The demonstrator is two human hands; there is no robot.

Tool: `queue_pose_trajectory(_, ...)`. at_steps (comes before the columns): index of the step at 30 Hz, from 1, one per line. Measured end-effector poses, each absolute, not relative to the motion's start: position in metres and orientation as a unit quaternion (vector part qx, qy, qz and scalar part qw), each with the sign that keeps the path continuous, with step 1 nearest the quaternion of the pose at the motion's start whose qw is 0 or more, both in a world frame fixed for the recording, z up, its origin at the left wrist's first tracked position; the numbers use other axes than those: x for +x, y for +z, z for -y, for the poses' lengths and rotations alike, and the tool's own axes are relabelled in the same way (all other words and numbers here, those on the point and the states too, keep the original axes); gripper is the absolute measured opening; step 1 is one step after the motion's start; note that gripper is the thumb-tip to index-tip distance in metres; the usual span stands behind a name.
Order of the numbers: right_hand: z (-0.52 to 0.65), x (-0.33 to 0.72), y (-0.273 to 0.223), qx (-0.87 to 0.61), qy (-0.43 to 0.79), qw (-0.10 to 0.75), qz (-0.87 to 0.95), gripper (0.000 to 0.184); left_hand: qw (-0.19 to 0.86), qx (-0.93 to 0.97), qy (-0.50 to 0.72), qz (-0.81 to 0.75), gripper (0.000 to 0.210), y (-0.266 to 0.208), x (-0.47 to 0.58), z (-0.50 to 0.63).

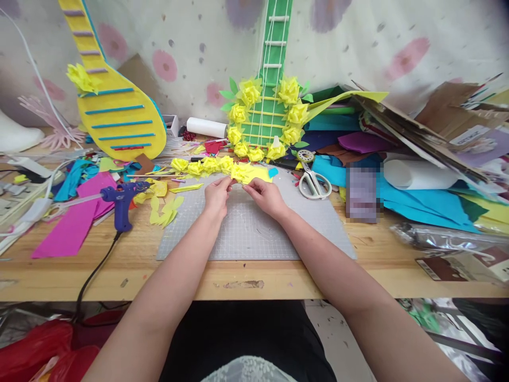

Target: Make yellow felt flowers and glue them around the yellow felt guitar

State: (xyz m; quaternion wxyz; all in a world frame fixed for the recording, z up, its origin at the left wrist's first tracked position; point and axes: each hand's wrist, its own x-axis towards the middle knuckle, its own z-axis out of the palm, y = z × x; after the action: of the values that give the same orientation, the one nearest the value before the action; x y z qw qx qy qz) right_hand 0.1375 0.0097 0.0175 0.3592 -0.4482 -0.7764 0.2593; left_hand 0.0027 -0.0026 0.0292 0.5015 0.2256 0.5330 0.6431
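Over the grey cutting mat (254,228), my left hand (218,197) and my right hand (267,196) are close together, fingertips pinched. Between them is a gathered piece of yellow craft sheet (240,173), its far side partly lying over more yellow material. A row of yellow handmade flowers (209,166) lies just beyond my left hand. Behind my hands stands a green instrument-shaped craft (274,74) with white strings and yellow flowers around its lower body. Scissors (314,183) with pale handles rest on the mat to the right of my right hand.
A blue glue gun (124,201) stands at left, its cord hanging over the table edge. Near it are pink sheets (67,228) and yellow scraps (165,211). A yellow instrument-shaped craft (123,118) leans behind. Blue sheets (425,204), a white roll (417,174) and cardboard (445,111) crowd the right.
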Motion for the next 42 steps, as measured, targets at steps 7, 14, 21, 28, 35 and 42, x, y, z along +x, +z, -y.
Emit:
queue_pose_trajectory(7,-0.011,0.135,0.013,-0.423,0.342,0.369,0.754,0.035,0.485,0.235,0.657,-0.527,0.011,0.028,0.003,0.002)
queue_pose_trajectory(14,-0.015,0.135,0.006,-0.444,0.357,0.385,0.726,0.033,0.525,0.235,0.634,-0.517,0.019,0.030,0.003,0.005)
queue_pose_trajectory(21,-0.016,0.137,0.007,-0.458,0.348,0.369,0.730,0.033,0.518,0.264,0.616,-0.531,0.031,0.023,0.005,0.004)
queue_pose_trajectory(28,-0.016,0.136,0.004,-0.425,0.373,0.364,0.740,0.030,0.488,0.279,0.637,-0.527,0.030,0.027,0.007,0.006)
queue_pose_trajectory(35,-0.013,0.140,0.007,-0.410,0.347,0.379,0.754,0.024,0.484,0.279,0.651,-0.514,0.032,0.025,0.005,0.004)
queue_pose_trajectory(42,-0.011,0.141,0.011,-0.445,0.313,0.373,0.752,0.022,0.519,0.266,0.633,-0.509,0.032,0.025,0.004,0.004)
